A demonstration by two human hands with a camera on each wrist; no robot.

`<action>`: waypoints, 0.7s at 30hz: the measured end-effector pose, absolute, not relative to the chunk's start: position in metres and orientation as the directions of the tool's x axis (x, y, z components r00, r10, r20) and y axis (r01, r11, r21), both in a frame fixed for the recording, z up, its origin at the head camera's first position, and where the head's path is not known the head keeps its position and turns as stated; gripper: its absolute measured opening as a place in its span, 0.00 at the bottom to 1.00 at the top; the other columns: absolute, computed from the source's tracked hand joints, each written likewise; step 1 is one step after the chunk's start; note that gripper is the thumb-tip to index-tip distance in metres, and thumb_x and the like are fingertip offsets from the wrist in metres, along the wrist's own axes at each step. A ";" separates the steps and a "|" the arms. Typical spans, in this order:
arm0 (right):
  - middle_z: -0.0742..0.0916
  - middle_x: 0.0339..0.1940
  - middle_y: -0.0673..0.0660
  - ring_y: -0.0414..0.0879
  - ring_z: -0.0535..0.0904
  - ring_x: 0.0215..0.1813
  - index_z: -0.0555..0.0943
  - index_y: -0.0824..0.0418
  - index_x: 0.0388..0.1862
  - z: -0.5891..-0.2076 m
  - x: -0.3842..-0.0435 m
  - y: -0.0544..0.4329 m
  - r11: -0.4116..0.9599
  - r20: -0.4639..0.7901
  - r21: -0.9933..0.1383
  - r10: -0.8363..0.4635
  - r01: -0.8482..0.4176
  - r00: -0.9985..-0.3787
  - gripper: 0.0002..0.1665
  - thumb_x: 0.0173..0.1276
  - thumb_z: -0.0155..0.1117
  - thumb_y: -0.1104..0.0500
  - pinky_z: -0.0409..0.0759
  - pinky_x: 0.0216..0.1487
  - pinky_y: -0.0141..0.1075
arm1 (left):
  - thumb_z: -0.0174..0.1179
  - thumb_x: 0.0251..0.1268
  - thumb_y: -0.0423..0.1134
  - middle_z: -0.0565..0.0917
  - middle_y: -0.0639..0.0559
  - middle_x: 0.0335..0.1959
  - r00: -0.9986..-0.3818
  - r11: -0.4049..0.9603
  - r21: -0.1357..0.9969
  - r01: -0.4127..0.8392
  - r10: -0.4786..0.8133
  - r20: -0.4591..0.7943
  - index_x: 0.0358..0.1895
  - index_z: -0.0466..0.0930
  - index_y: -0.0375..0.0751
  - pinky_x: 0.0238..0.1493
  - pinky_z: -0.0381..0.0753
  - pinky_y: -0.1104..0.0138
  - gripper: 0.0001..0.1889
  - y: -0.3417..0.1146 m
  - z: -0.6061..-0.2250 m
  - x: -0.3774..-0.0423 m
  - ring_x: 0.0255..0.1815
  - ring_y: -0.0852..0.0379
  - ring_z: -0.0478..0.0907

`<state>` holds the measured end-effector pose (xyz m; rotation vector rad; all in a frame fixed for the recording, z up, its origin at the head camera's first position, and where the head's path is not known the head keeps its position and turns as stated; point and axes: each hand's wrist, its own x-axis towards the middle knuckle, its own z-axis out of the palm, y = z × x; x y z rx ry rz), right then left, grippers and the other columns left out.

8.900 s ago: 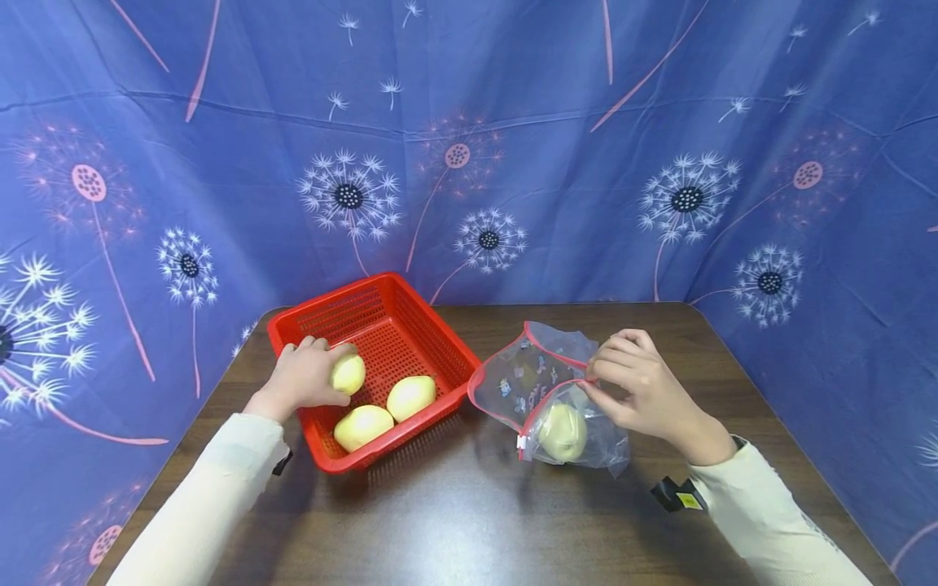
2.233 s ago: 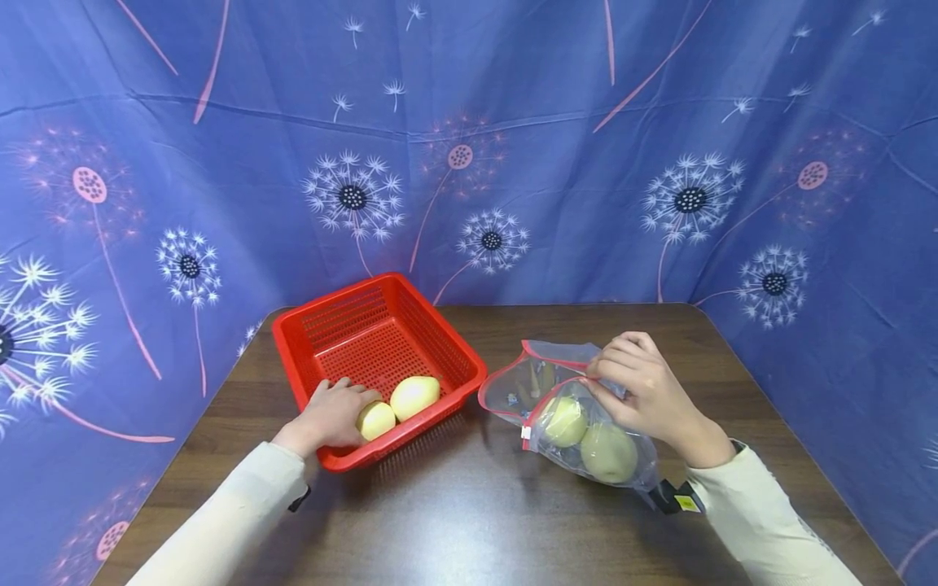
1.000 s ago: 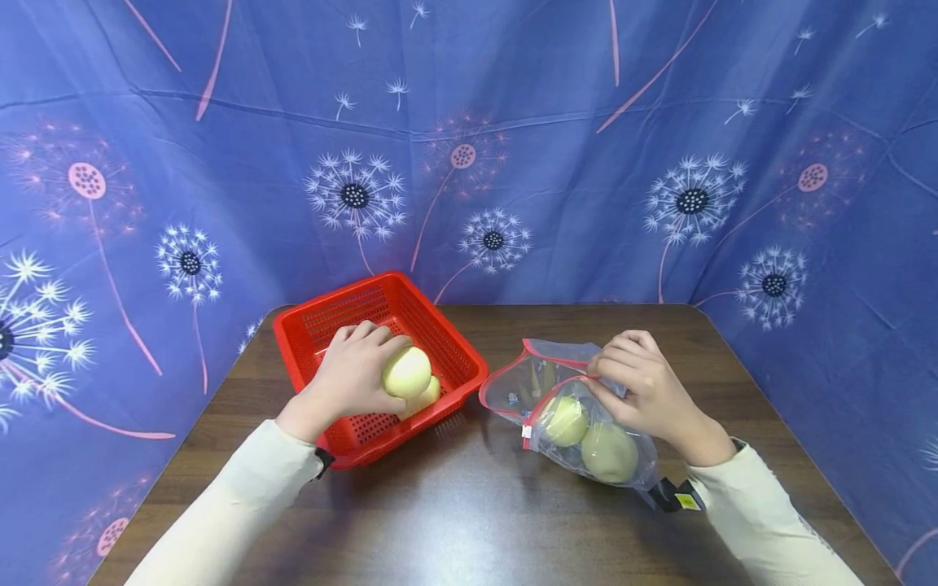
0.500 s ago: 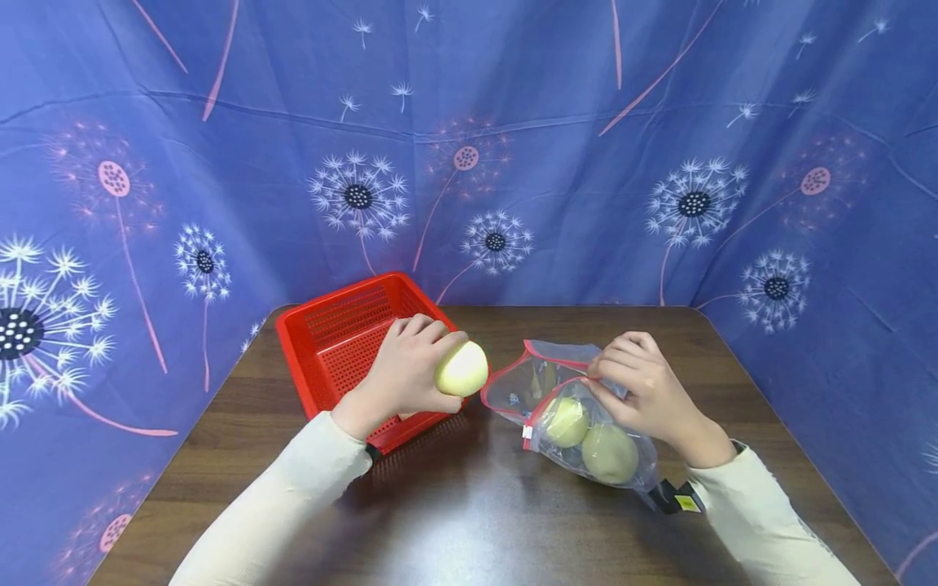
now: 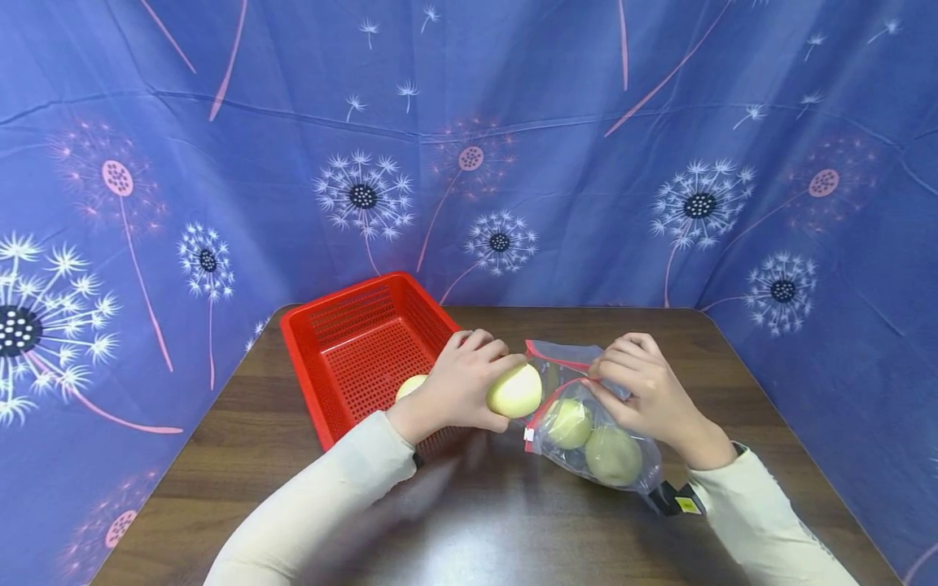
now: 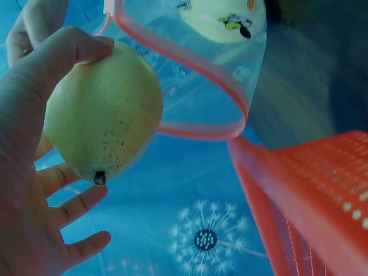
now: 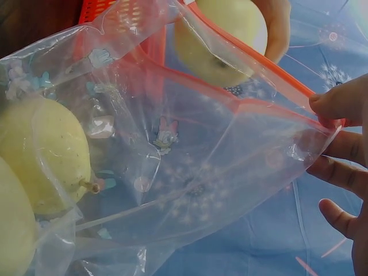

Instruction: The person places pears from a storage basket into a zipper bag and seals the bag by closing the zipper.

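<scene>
Left hand [image 5: 463, 381] gripping a yellowish fruit [image 6: 106, 112], brown-speckled, dark-tipped, right hand [image 5: 645, 389] pinching a clear bag [image 7: 135, 155]

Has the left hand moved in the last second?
Yes, rightward: against the red basket in the head view, the left hand went from over the inside to the right corner, bringing its fruit close to the clear bag.

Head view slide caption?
Left hand holds round pale-yellow fruit near red-edged clear plastic bag gripped by right hand.
</scene>
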<state>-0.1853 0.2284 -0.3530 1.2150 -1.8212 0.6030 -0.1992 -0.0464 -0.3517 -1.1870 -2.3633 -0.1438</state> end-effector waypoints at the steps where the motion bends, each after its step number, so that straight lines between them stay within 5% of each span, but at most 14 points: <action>1: 0.83 0.22 0.47 0.46 0.77 0.28 0.80 0.57 0.22 -0.353 -0.185 0.228 0.412 0.848 0.059 -0.502 -0.909 -0.172 0.19 0.74 0.58 0.53 0.66 0.47 0.46 | 0.71 0.33 0.60 0.80 0.59 0.43 -0.501 0.613 -0.125 0.780 0.731 0.463 0.56 0.81 0.56 0.54 0.70 0.56 0.36 -0.044 -0.353 -0.199 0.49 0.56 0.71; 12: 0.82 0.22 0.47 0.45 0.77 0.28 0.81 0.57 0.23 -0.350 -0.185 0.222 0.395 0.846 0.063 -0.509 -0.916 -0.161 0.18 0.74 0.59 0.53 0.67 0.47 0.47 | 0.70 0.37 0.62 0.80 0.60 0.47 -0.478 0.590 -0.152 0.793 0.757 0.446 0.58 0.80 0.56 0.53 0.70 0.57 0.37 -0.020 -0.361 -0.203 0.49 0.56 0.71; 21: 0.83 0.23 0.47 0.45 0.78 0.29 0.82 0.56 0.23 -0.352 -0.184 0.219 0.387 0.840 0.060 -0.518 -0.920 -0.163 0.18 0.74 0.59 0.53 0.67 0.48 0.48 | 0.66 0.44 0.67 0.82 0.57 0.47 -0.593 0.682 -0.146 0.717 0.706 0.386 0.56 0.80 0.54 0.53 0.69 0.57 0.34 -0.007 -0.369 -0.206 0.51 0.55 0.70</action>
